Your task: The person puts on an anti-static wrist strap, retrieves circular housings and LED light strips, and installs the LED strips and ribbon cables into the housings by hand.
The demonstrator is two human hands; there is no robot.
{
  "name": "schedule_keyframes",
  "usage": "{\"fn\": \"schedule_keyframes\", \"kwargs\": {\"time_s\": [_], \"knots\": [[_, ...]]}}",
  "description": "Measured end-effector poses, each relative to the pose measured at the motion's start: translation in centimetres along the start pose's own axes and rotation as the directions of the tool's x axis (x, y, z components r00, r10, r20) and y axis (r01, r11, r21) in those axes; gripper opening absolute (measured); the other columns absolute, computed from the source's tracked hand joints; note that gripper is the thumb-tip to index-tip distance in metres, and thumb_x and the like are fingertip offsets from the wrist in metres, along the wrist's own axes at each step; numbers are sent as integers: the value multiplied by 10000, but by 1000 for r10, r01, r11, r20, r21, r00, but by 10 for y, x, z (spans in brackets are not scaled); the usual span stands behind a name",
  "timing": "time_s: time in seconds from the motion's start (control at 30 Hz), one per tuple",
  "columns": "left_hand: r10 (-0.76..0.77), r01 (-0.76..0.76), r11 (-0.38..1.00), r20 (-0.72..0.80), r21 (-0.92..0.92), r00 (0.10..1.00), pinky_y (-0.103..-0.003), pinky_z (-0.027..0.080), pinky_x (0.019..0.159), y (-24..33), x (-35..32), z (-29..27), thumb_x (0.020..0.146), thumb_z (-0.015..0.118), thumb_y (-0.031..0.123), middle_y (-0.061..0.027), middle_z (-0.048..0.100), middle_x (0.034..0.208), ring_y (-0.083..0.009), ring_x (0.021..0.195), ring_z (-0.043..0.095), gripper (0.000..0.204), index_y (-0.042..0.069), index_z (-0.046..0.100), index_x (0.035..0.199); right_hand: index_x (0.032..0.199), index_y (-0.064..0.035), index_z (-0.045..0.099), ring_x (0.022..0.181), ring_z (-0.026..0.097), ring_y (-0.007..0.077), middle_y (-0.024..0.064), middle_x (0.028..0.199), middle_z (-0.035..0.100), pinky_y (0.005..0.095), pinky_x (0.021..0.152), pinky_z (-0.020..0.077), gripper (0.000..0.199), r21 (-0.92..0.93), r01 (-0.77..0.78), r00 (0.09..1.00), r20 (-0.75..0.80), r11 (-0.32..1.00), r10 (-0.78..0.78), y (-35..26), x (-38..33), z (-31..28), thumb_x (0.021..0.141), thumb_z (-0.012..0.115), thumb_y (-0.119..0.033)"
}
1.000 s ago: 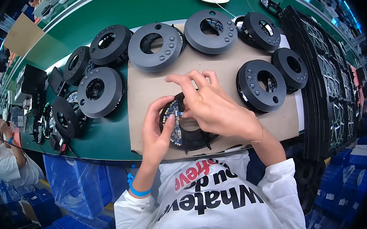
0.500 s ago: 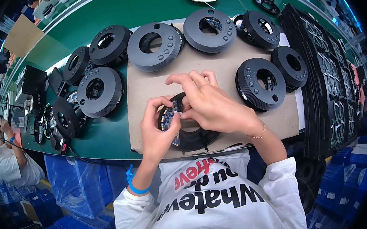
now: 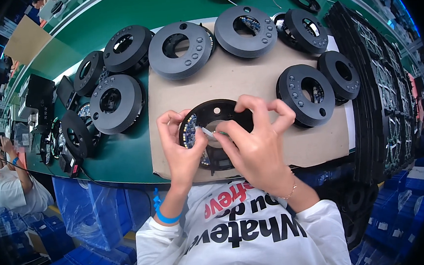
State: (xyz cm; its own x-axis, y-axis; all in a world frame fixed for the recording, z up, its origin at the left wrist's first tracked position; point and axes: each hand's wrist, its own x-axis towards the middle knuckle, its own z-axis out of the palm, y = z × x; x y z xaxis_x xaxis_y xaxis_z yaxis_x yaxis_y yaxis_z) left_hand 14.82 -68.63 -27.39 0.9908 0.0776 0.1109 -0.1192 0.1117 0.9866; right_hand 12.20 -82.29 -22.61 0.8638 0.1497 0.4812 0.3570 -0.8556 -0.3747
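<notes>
A black ring-shaped housing (image 3: pixel 213 105) lies on the cardboard in front of me, with a curved circuit board (image 3: pixel 190 129) fitted along its left inner side. My left hand (image 3: pixel 181 152) grips the housing's left rim, fingers around the outside and thumb over the board. Over the ring's opening, my right hand (image 3: pixel 260 146) pinches a small white strip (image 3: pixel 207 132) between thumb and index finger. The strip's left end reaches the left thumb; whether it is joined to the board I cannot tell. The other right fingers curl above the housing's right side.
Several finished-looking grey ring covers (image 3: pixel 180 50) stand in an arc around the cardboard sheet (image 3: pixel 253 82). On the right is a tall stack of black trays (image 3: pixel 368 95). Small dark devices (image 3: pixel 70 161) and cables crowd the left. Another person (image 3: pixel 14 180) sits far left.
My right hand has drawn back toward me and turned, uncovering the housing's far rim and the white strip. My left hand stays on the left rim.
</notes>
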Motion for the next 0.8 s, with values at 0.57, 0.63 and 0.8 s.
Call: {"fn": "schedule_keyframes", "kwargs": {"time_s": [0.57,0.63,0.8], "knots": [[107,-117,972,58,204,993,-272,441,815,2,3,3,735,548,-73,-115,490,1041,-157,928,519,333,19,405,1021,735,-41,651,1054,266,404,177,1302,297,489,902,218,105,171,-157,986,77,973,146,3,0,20,638,685,-65],[75,-83,971,43,225,996,-268,430,819,-4,3,3,756,549,-50,-101,495,1026,-153,914,521,285,18,437,1009,723,-41,647,1061,267,403,179,1302,299,492,903,217,87,151,-156,985,102,976,141,4,0,23,646,680,-68],[-27,-18,940,127,341,991,-295,423,831,-8,7,-12,762,571,-21,-117,505,1052,-204,935,533,168,18,524,919,730,-56,640,1070,280,394,178,1298,308,497,893,224,58,159,-159,979,154,974,135,7,2,17,676,660,-68]]}}
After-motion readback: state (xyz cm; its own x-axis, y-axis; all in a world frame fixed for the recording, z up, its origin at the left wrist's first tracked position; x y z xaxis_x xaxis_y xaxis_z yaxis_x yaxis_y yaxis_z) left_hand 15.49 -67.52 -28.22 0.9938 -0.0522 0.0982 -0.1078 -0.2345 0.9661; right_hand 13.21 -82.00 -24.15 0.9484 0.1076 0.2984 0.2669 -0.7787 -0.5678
